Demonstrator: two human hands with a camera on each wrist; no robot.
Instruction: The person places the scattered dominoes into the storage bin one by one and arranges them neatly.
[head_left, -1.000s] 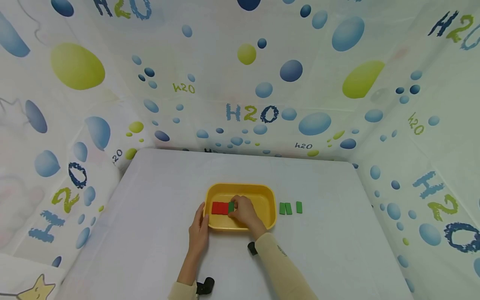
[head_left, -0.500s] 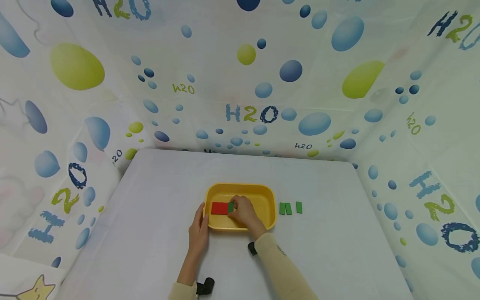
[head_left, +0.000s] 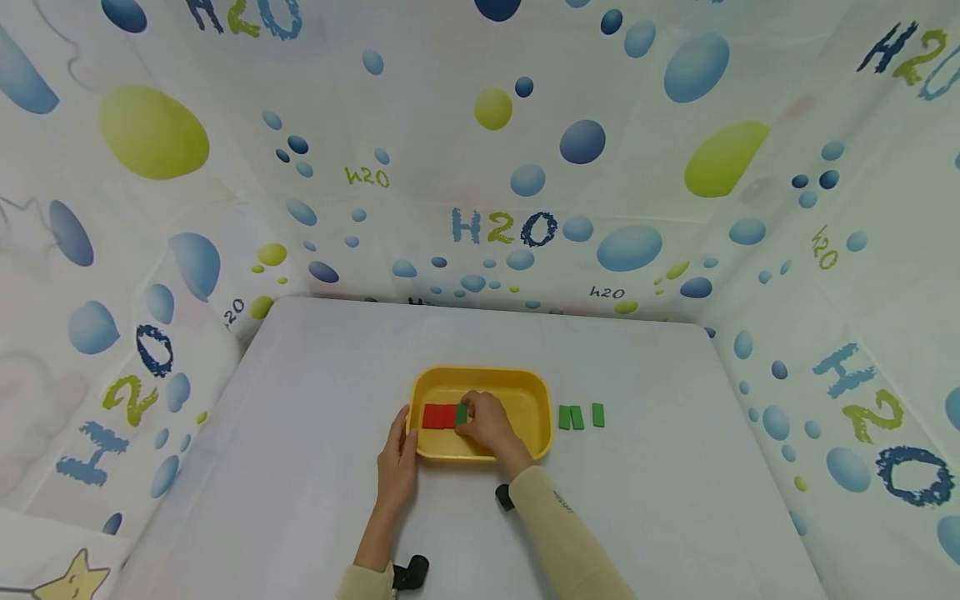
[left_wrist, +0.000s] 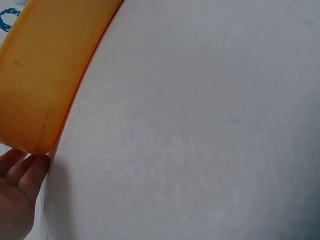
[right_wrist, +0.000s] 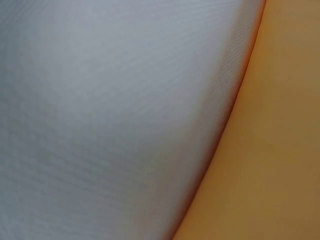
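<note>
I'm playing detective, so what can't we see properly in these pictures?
Head view: the right hand covers part of the yellow tray.
Head view: the writing on the right sleeve is too small to read.
Left wrist view: the picture's edge cuts off the left hand.
Right wrist view: the tray is blurred.

White sheeting (head_left: 435, 108) printed with blue and lime-green ovals and "H2O" lettering rises behind and on both sides of a pale white worktop (head_left: 667, 467); a yellow printed star (head_left: 73, 579) shows at lower left.
</note>
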